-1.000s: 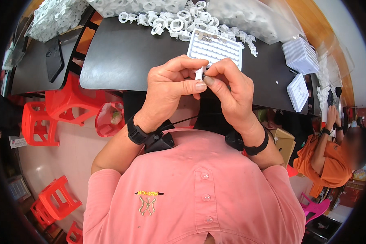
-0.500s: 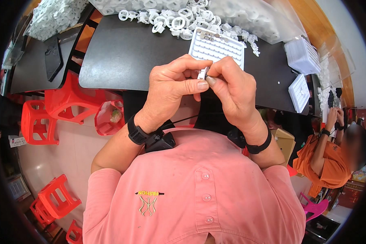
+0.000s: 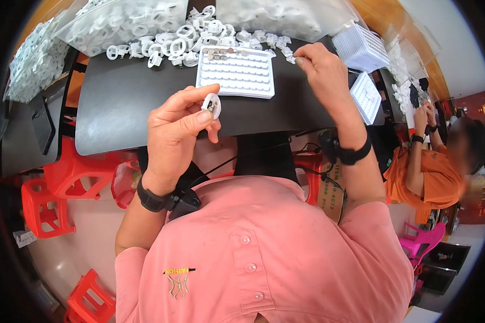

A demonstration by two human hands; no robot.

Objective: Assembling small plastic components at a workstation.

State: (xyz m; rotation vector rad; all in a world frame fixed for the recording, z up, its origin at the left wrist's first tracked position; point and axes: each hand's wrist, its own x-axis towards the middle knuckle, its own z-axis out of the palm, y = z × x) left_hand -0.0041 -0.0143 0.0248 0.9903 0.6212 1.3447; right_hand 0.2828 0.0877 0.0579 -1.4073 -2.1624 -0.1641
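My left hand (image 3: pixel 175 126) pinches a round white plastic part (image 3: pixel 216 101) between thumb and forefinger, in front of the table's near edge. Inside its ring a small dark and metallic piece shows. Farther right, my right hand (image 3: pixel 326 75) reaches over the table with thumb and forefinger drawn together at the end of a spread of small white plastic pieces (image 3: pixel 277 42). What sits between those fingertips is too small to make out. Between my hands lies a white tray (image 3: pixel 237 78) with rows of shallow pockets; several small metal discs (image 3: pixel 221 55) lie along its far side.
White ring-shaped parts (image 3: pixel 186 32) are heaped behind the tray, before clear bags (image 3: pixel 129 24) full of more. Stacked white trays (image 3: pixel 360 47) and a single tray (image 3: pixel 365 97) stand at right. A dark phone (image 3: pixel 42 125) lies left. Red stools (image 3: pixel 46 207) stand below; a co-worker (image 3: pixel 428 172) sits right.
My hands have come apart. The left has kept the white part, now turned to show its round face, while the right has moved away to the small white pieces. The view has shifted right.
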